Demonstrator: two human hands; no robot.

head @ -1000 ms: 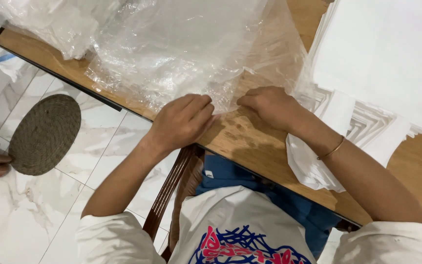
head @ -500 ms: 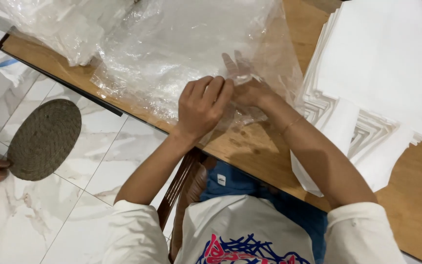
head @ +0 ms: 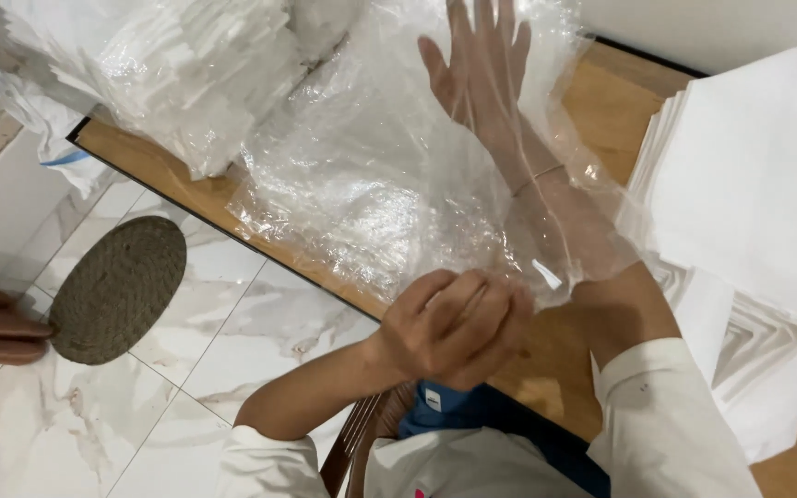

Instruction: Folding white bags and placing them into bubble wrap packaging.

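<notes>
Left hand (head: 454, 327): fingers curled tight, pinching the open rim of a clear plastic bag (head: 371, 194) at the near edge of the wooden table (head: 601, 101). Right hand (head: 481, 69): fingers straight and spread, gripping nothing, pushed deep inside the bag so that hand and forearm show through the film; a thin bracelet (head: 537, 175) circles the wrist. The bag is transparent, crinkled and glossy with bright highlights, lying flat across the tabletop. Beside it to the right, a fanned stack of white folded sheets (head: 749, 203); at upper left, more bagged white goods (head: 186, 65). On the floor, a round woven mat (head: 117, 286).
</notes>
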